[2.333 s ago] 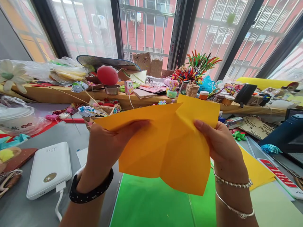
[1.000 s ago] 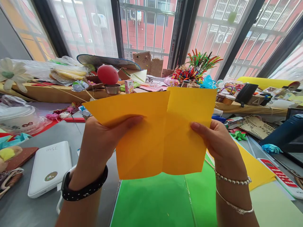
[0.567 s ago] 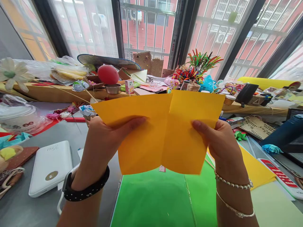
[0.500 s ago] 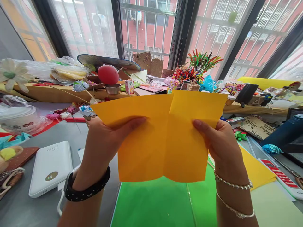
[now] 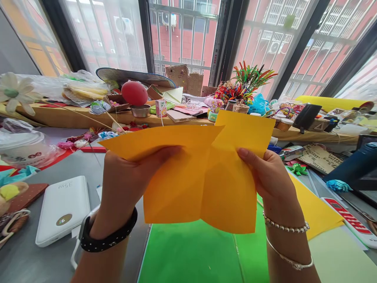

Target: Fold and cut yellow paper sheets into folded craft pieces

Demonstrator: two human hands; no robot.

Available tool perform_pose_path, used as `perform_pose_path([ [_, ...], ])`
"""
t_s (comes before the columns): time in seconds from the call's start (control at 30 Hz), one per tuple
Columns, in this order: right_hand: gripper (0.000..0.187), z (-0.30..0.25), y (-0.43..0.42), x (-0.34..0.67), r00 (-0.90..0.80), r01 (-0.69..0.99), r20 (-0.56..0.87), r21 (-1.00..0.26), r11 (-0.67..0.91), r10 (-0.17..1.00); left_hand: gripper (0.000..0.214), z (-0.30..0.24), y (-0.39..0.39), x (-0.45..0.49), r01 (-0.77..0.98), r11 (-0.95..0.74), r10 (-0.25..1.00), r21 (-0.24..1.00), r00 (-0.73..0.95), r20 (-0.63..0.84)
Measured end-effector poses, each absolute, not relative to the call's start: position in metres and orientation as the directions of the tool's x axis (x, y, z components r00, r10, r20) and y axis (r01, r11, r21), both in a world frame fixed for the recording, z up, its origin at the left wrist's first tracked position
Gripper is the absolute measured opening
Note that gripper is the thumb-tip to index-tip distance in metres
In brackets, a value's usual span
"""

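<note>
A yellow-orange sheet of paper [image 5: 176,188] is held up in front of me, with a crease down its middle and a tear running down from its top edge. My left hand [image 5: 129,173] pinches the left half, thumb on the near face, and that top part bends toward me. On the right half, my right hand [image 5: 265,169] grips the sheet the same way, with the fingers hidden behind it. Below the paper lies a green sheet or mat [image 5: 191,251] on the grey table.
A white power bank [image 5: 63,210] with a cable lies at left, near a lidded cup [image 5: 22,145]. More yellow paper [image 5: 315,208] and a red-and-white packet [image 5: 350,222] lie at right. Craft supplies and a red balloon [image 5: 134,93] crowd the windowsill.
The tear at the top has widened. The left half has tipped toward me and lower, while my right hand has shifted slightly left with its half.
</note>
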State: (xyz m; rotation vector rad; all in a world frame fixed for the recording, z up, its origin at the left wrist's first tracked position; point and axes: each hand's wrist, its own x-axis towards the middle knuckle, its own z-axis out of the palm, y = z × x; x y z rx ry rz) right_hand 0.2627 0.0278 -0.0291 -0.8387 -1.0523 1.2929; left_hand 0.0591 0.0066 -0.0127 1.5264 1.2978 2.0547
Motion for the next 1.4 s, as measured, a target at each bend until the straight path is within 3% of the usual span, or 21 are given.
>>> perform_pose_path([
  [0.17, 0.016, -0.031, 0.031, 0.263, 0.061, -0.367, 0.204, -0.906, 0.212, 0.977, 0.019, -0.008, 0.005, 0.06, 0.076, -0.345, 0.876, 0.935, -0.331, 0.35],
  [0.27, 0.015, -0.028, 0.03, 0.263, 0.067, -0.359, 0.197, -0.91, 0.208, 0.978, 0.024, -0.009, 0.008, 0.059, 0.052, -0.306, 0.916, 0.951, -0.255, 0.309],
  [0.5, 0.013, -0.027, 0.027, 0.267, 0.039, -0.284, 0.168, -0.943, 0.172, 0.985, 0.025, -0.011, 0.008, 0.06, 0.207, -0.364, 0.823, 0.908, -0.384, 0.418],
  [0.73, 0.012, -0.03, 0.03, 0.268, -0.036, -0.356, 0.16, -0.924, 0.137, 0.986, 0.021, -0.016, 0.009, 0.057, 0.397, -0.483, 0.708, 0.78, -0.348, 0.615],
  [1.03, 0.013, -0.032, 0.033, 0.27, -0.087, -0.36, 0.103, -0.93, 0.065, 0.991, 0.015, -0.02, 0.012, 0.056, 0.363, -0.549, 0.681, 0.753, -0.329, 0.655],
  [1.4, 0.013, -0.033, 0.035, 0.27, -0.08, -0.309, 0.116, -0.947, 0.086, 0.99, 0.015, -0.022, 0.013, 0.057, 0.381, -0.562, 0.655, 0.734, -0.338, 0.676],
])
